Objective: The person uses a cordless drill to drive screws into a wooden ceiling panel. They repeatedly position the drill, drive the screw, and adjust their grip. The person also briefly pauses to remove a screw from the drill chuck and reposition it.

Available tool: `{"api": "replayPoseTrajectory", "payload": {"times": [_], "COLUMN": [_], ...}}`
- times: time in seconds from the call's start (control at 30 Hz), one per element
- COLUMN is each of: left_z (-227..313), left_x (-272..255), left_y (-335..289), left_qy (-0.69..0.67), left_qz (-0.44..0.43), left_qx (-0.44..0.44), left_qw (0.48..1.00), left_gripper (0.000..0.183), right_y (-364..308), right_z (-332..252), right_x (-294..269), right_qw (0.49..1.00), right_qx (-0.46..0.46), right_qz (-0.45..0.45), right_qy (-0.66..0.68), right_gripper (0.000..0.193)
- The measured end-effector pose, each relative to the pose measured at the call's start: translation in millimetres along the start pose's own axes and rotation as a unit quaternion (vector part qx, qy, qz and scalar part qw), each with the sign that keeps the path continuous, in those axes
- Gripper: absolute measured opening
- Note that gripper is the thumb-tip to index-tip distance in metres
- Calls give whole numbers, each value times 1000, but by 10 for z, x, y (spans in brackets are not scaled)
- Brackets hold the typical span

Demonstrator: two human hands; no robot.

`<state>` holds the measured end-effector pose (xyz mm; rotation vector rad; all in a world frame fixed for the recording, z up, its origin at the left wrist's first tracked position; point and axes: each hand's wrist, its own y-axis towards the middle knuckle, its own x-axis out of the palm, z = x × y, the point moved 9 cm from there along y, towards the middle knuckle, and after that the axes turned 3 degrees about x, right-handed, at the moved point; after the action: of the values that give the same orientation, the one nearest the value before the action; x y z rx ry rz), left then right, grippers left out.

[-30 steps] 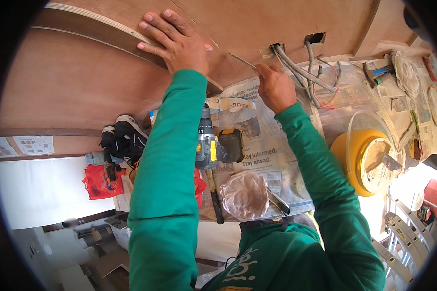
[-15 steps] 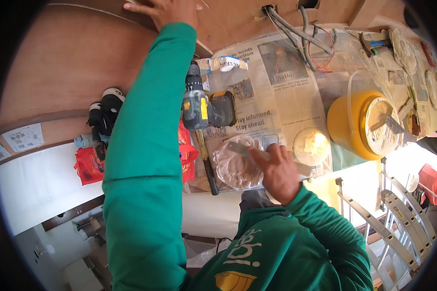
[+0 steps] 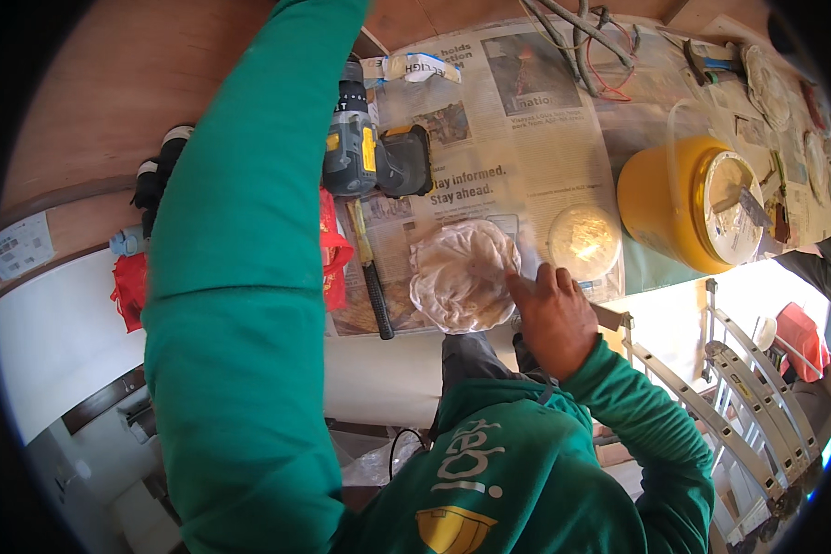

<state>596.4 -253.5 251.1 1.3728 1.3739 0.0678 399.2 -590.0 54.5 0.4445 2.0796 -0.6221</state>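
Observation:
My right hand (image 3: pixel 556 319) is closed round a putty knife (image 3: pixel 609 317), whose handle end sticks out on the right of my fist. The blade side points left over a shallow bowl (image 3: pixel 462 277) lined with crumpled clear plastic, with pale residue in it. Stretched up past the top edge, my left arm (image 3: pixel 240 212) in its green sleeve carries the left hand out of the picture. Just behind the bowl's right side lies a round pale lid (image 3: pixel 584 242).
A yellow bucket (image 3: pixel 660 203) with a putty-smeared scraper (image 3: pixel 743 205) on its top stands right. A cordless drill (image 3: pixel 374 157), a black-handled tool (image 3: pixel 377 300) and cables (image 3: pixel 582 46) lie on newspaper (image 3: pixel 545 166). A folded ladder (image 3: pixel 739 406) is at lower right.
The view has shifted, so the bench things sit higher and my left hand has left the picture. My right hand has moved slightly right relative to the bowl, still gripping the putty knife.

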Motion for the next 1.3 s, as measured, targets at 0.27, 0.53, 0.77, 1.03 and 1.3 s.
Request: {"api": "replayPoseTrajectory", "payload": {"times": [0.27,0.53,0.77,1.03,1.3], "left_z": [-75,-15,4,39,53], "left_x": [-70,48,85,36,45], "left_y": [42,39,-26,-51,-56], "left_qy": [-69,-8,8,-1,2], "left_qz": [-19,-24,-21,1,5], "left_qx": [8,15,94,101,111], "left_qw": [997,1000,995,995,994], "left_gripper": [140,143,137,140,136], "right_y": [41,393,1686,2854,2976], "right_z": [470,457,177,25,210], "right_x": [-44,-1150,-1648,-1917,-1505], "right_qw": [994,951,816,862,911], "right_qx": [60,72,-71,-58,8], "right_qz": [-82,174,478,440,359], "right_qy": [27,245,319,244,204], "right_gripper": [12,14,24,19,21]}}
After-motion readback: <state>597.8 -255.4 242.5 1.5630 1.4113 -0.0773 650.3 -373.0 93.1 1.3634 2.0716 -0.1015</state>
